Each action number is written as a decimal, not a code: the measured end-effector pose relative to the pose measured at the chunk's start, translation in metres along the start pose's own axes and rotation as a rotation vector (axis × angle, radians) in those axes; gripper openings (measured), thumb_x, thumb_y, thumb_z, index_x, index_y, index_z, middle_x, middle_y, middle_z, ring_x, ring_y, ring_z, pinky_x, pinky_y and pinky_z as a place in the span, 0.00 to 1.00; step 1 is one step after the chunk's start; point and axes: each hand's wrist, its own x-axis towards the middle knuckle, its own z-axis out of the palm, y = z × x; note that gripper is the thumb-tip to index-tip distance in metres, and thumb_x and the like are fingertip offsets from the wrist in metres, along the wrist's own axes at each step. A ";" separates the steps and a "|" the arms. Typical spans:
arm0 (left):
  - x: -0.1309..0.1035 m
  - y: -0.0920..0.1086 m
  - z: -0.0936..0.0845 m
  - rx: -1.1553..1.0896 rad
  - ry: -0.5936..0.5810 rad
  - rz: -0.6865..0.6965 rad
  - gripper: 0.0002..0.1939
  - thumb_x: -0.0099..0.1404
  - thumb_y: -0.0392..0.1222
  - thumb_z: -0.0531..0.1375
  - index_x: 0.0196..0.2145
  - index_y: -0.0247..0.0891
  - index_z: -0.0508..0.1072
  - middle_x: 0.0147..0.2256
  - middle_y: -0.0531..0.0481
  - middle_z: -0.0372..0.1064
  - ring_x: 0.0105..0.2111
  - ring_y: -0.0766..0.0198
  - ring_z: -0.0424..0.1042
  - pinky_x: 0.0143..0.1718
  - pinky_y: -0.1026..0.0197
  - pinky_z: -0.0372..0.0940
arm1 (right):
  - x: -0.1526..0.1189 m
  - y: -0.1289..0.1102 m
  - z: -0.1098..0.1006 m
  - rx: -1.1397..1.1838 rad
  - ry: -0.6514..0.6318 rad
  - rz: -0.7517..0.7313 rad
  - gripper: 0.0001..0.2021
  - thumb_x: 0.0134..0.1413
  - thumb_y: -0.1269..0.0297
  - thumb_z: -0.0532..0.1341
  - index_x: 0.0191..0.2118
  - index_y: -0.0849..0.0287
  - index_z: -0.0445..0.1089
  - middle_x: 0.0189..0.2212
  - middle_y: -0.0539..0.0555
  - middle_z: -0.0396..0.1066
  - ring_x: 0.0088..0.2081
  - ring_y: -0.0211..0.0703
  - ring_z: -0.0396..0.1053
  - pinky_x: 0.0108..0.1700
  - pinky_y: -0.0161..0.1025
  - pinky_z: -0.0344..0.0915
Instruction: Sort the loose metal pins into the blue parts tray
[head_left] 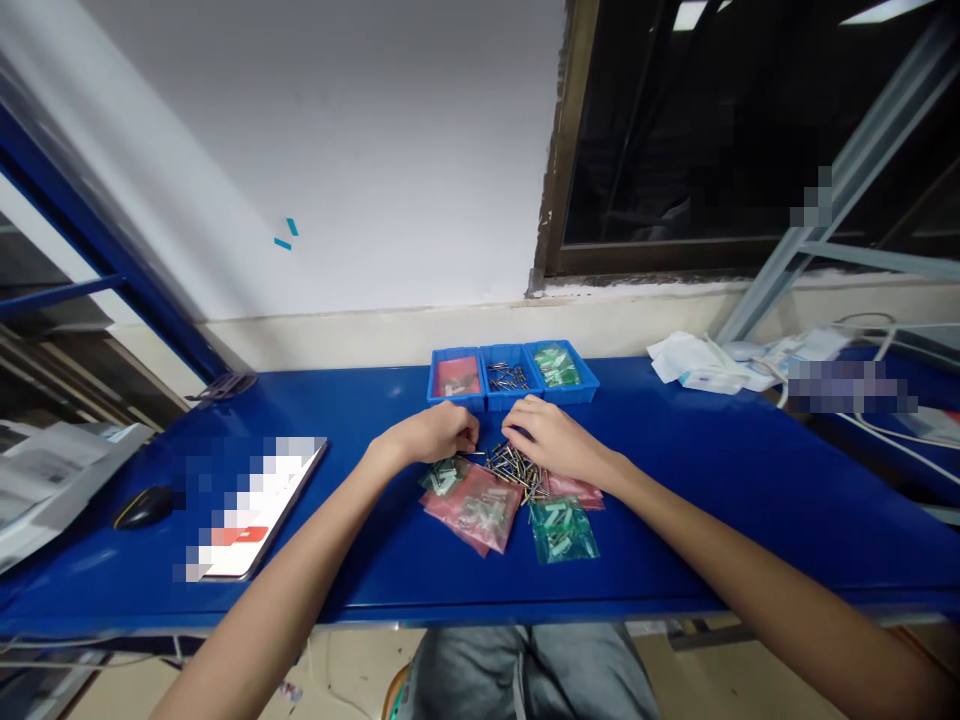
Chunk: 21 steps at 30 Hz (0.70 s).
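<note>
My left hand [448, 430] is closed, its fingers curled down around a screw [472, 454] whose shank shows just below them. Over the pile of loose screws [517, 472], my right hand [553, 436] arches with bent fingers pinched together; its fingertips touch the pile's far side, and what they hold is hidden. Pink plastic bags [487, 505] with small pale parts inside lie in front of my left hand. A small green bag [564, 530] of white parts lies nearer me. Another pink bag [581, 490] sits partly under my right wrist.
Behind my hands stand three joined blue bins: pink bags in the left bin [433, 385], screws in the middle bin [513, 402], green bags in the right bin [589, 388]. A pixelated flat device [262, 510] and a black mouse [144, 507] lie left. White wrappings [701, 362] lie back right.
</note>
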 end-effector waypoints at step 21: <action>0.003 0.001 0.009 0.019 0.047 0.012 0.07 0.64 0.33 0.54 0.33 0.33 0.73 0.31 0.44 0.72 0.30 0.63 0.66 0.32 0.63 0.57 | -0.002 0.007 -0.008 -0.061 0.013 -0.024 0.11 0.67 0.69 0.55 0.38 0.62 0.74 0.36 0.57 0.75 0.41 0.46 0.69 0.52 0.46 0.63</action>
